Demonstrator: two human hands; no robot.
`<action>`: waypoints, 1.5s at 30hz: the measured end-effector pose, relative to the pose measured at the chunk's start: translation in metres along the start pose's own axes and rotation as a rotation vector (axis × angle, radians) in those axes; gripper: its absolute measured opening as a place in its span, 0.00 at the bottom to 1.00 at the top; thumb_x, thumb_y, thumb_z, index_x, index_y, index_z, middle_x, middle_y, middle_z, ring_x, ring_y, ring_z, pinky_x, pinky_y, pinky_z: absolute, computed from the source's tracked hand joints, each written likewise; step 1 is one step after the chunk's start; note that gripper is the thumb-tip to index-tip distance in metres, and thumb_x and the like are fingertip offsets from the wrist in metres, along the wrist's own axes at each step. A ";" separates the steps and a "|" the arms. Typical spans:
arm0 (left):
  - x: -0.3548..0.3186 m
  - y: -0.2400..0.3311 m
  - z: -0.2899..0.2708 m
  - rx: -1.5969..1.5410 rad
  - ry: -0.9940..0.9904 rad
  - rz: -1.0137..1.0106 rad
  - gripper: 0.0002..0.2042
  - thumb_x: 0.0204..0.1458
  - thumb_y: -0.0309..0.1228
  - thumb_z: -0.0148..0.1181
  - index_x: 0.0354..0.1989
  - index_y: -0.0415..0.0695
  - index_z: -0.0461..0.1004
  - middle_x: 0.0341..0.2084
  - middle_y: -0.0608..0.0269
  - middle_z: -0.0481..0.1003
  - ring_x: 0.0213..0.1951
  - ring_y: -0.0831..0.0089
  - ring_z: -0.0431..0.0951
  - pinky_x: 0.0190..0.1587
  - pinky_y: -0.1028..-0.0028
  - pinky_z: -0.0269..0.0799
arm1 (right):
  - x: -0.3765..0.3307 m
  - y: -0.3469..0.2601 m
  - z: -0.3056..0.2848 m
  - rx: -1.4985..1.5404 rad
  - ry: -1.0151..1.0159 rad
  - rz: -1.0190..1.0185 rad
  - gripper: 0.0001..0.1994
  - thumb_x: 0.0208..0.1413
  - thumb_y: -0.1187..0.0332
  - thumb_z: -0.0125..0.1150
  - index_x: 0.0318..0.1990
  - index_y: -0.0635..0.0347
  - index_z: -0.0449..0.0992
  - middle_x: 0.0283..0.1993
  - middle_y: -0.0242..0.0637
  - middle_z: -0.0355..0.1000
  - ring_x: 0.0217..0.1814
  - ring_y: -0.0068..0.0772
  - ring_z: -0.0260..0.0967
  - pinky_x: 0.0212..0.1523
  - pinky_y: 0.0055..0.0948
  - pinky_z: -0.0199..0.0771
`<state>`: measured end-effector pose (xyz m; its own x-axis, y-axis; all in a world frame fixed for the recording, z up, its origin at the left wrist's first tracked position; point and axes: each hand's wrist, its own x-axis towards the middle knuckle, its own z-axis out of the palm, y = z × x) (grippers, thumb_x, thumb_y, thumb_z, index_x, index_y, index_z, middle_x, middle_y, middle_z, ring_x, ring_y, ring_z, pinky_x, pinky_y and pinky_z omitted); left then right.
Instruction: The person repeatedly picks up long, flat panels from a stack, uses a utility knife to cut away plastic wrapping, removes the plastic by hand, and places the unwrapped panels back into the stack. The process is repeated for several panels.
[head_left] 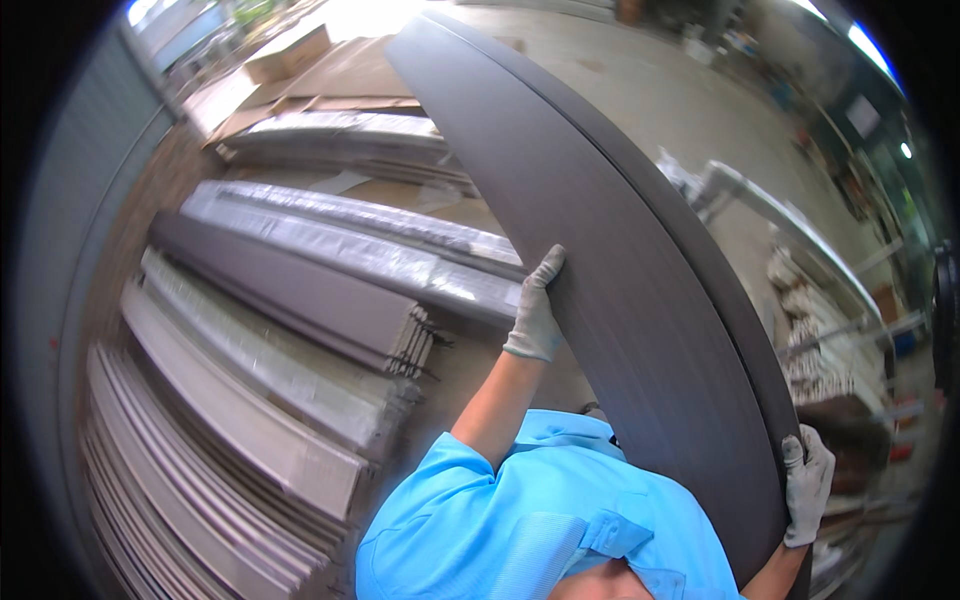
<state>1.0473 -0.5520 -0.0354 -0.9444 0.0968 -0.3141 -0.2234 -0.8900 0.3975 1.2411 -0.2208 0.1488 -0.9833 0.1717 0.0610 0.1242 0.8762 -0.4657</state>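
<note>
Left hand (535,310) and right hand (808,480), both gloved, gripping opposite edges of long dark brown panel (600,260), held up and stretching far. Stacked wrapped panels (330,240) on floor at left.

Matt dark wood-grain panel (620,280); grey knit cloth gloves (535,315); glossy plastic-wrapped boards (350,235).

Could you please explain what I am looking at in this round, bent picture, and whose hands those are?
This is one view from a wide fisheye camera worn on a person's head, looking down, so straight edges bend. No machine: the gloved left hand and right hand are the wearer's own. They grip opposite edges of a large dark panel, fingers curled round it. To the left, stacks of long boards lie on the floor, some film-wrapped.
</note>
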 end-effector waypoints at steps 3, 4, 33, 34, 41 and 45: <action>-0.028 0.028 -0.021 -0.099 0.087 0.063 0.24 0.54 0.43 0.68 0.51 0.37 0.74 0.44 0.55 0.77 0.48 0.62 0.77 0.53 0.64 0.75 | 0.012 -0.005 0.012 0.029 -0.065 -0.068 0.24 0.65 0.49 0.58 0.37 0.70 0.74 0.26 0.39 0.68 0.29 0.26 0.59 0.35 0.32 0.66; -0.044 0.033 -0.026 -0.139 0.112 0.094 0.24 0.54 0.43 0.68 0.51 0.38 0.74 0.45 0.55 0.77 0.48 0.63 0.77 0.53 0.64 0.75 | 0.015 -0.002 0.014 0.001 -0.056 -0.122 0.24 0.65 0.50 0.57 0.38 0.70 0.74 0.26 0.38 0.69 0.30 0.26 0.60 0.35 0.31 0.66; -0.076 0.092 -0.299 -0.176 0.795 0.456 0.28 0.51 0.44 0.70 0.53 0.34 0.74 0.51 0.52 0.76 0.52 0.64 0.76 0.56 0.65 0.73 | 0.175 -0.006 0.374 -0.001 -0.573 -0.436 0.22 0.64 0.49 0.57 0.33 0.61 0.78 0.25 0.49 0.74 0.27 0.50 0.73 0.31 0.43 0.69; -0.074 0.099 -0.317 -0.174 0.822 0.431 0.29 0.51 0.45 0.70 0.53 0.34 0.74 0.51 0.52 0.75 0.53 0.63 0.75 0.57 0.64 0.73 | 0.173 -0.012 0.390 -0.029 -0.587 -0.422 0.22 0.64 0.49 0.57 0.33 0.61 0.78 0.25 0.49 0.75 0.27 0.50 0.74 0.31 0.42 0.69; -0.052 0.172 -0.435 -0.141 0.886 0.455 0.37 0.47 0.49 0.73 0.58 0.33 0.69 0.54 0.50 0.73 0.54 0.59 0.74 0.59 0.61 0.70 | 0.159 -0.082 0.512 -0.023 -0.630 -0.415 0.23 0.64 0.47 0.55 0.33 0.61 0.77 0.27 0.51 0.73 0.31 0.55 0.73 0.33 0.45 0.68; -0.041 0.218 -0.492 -0.108 0.929 0.465 0.40 0.47 0.50 0.73 0.61 0.32 0.66 0.56 0.48 0.71 0.57 0.58 0.73 0.61 0.60 0.68 | 0.153 -0.121 0.572 -0.021 -0.656 -0.416 0.22 0.64 0.48 0.56 0.35 0.61 0.78 0.28 0.50 0.75 0.32 0.54 0.74 0.35 0.46 0.69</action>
<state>1.1561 -0.9693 -0.3595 -0.3646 -0.6056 -0.7074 0.1803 -0.7912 0.5844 0.9994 -0.5583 -0.2900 -0.8265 -0.4691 -0.3113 -0.2759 0.8195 -0.5022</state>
